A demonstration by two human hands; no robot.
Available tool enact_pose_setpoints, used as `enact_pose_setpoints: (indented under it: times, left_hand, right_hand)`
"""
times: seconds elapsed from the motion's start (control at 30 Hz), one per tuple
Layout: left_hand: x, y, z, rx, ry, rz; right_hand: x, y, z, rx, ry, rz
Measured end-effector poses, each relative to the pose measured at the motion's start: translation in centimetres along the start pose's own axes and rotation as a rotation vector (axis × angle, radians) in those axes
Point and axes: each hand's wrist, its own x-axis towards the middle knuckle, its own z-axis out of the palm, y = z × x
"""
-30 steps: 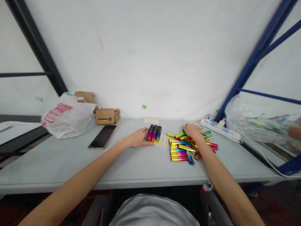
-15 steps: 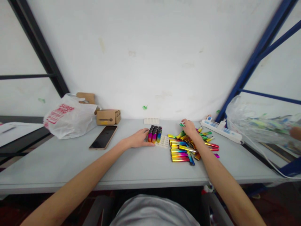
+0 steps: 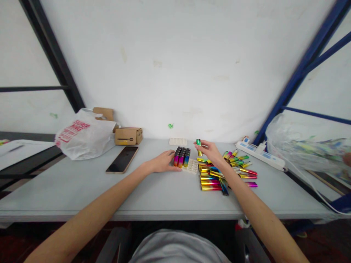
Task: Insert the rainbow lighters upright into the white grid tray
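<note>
A white tray (image 3: 193,166) with small compartments lies at the middle of the table. Several lighters (image 3: 181,157) with black tops and pink, orange and blue bodies stand upright in its left part; compartments at its right show bare. My left hand (image 3: 164,162) grips the tray's left end, thumb at the front and fingers behind, close against the lighters. Just above the tray's right side, my right hand (image 3: 208,150) pinches a green and gold lighter (image 3: 199,147), held upright. Below that hand lies a loose pile of shiny lighters (image 3: 210,179) in many colours.
A second white tray (image 3: 178,141) lies by the wall. At left are a phone (image 3: 122,159), a cardboard box (image 3: 126,136) and a white plastic bag (image 3: 85,135). A power strip (image 3: 261,156) and a clear plastic bag (image 3: 301,142) lie at right. Part of another person's hand (image 3: 347,159) shows at the right edge.
My right hand has moved left from the pile, bringing the green and gold lighter upright near the tray. My left hand stays at the tray. The view has shifted slightly.
</note>
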Motion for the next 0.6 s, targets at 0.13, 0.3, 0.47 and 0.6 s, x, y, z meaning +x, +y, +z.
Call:
enact_pose_setpoints:
  times: [0.13, 0.3, 0.47, 0.6]
  left_hand:
    - [0.0, 0.1, -0.1, -0.003, -0.009, -0.003]
    - [0.0, 0.4, -0.3, 0.007, -0.025, -0.007]
    - [-0.1, 0.1, -0.1, 0.006, -0.009, 0.003]
    - [-0.1, 0.0, -0.1, 0.024, -0.008, 0.010]
  right_hand:
    - [-0.8, -0.5, 2.0, 0.163, -0.034, 0.051]
    - [-1.2, -1.2, 3.3, 0.305, -0.040, 0.181]
    - [-1.3, -2.1, 3.0, 0.331, -0.039, 0.286]
    - [-1.4, -2.2, 2.9, 0.293, 0.025, 0.351]
